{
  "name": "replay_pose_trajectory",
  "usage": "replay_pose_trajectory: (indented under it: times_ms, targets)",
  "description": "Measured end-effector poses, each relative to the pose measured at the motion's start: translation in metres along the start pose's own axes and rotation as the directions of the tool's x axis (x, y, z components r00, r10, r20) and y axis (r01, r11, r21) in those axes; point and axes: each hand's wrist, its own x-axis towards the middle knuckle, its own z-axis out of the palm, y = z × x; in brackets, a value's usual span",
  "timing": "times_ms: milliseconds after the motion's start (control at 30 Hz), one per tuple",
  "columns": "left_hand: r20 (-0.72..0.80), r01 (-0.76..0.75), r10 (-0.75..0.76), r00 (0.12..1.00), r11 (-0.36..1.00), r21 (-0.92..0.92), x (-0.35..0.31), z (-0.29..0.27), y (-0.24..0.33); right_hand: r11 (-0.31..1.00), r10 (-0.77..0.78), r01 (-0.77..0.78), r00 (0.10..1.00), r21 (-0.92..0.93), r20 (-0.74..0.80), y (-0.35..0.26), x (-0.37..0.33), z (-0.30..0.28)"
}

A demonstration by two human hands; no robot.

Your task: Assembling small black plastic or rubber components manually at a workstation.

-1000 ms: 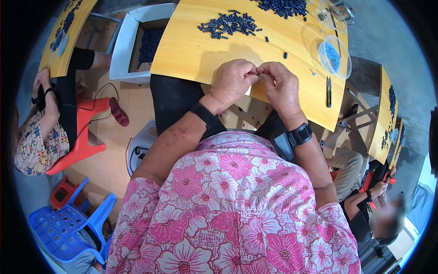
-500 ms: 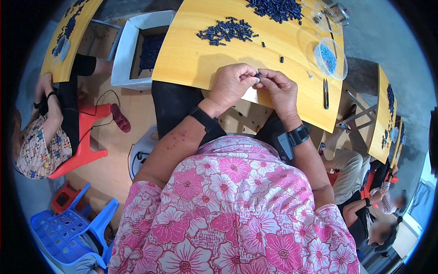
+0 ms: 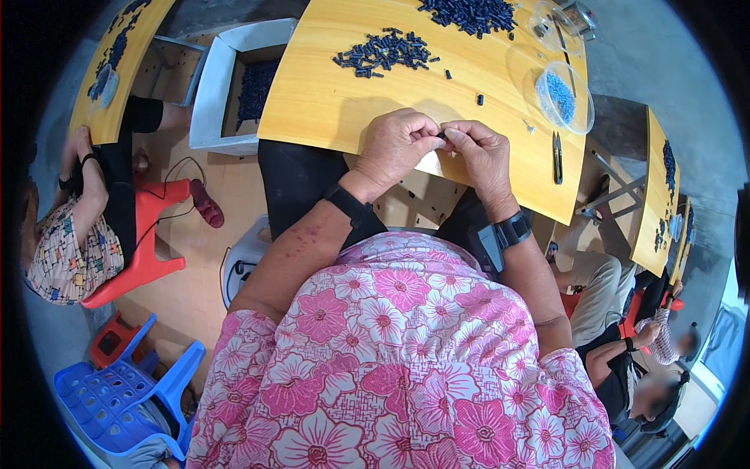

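Pinching a small dark, mostly finger-covered piece (image 3: 442, 134) between left hand (image 3: 397, 144) and right hand (image 3: 483, 154), with dark heap (image 3: 384, 53) beyond and black snips (image 3: 557, 160) rightward.

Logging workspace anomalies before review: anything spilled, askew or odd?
Slightly: two loose dark cylindrical parts lie on the yellow table apart from the heaps, and small dark bits dot the floor beneath, perhaps dropped.

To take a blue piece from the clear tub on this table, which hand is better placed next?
Probably the right hand: the tub stands to its right, nearer to it than to the left hand.
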Motion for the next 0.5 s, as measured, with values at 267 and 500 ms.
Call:
replay_pose_trajectory:
  times_ms: [267,500]
  targets:
    - [-0.004,-0.077,0.078,0.997,0.993,0.091,-0.0008,0.0006,-0.0061,0.990,0.143,-0.144,0.986,0.006,0.087,-0.0047,0.0061,-0.0057]
    - [-0.009,-0.165,0.170,0.985,0.967,0.192,-0.0019,0.0006,-0.0022,0.988,0.151,-0.148,0.985,-0.046,0.077,-0.0107,0.0051,-0.0023]
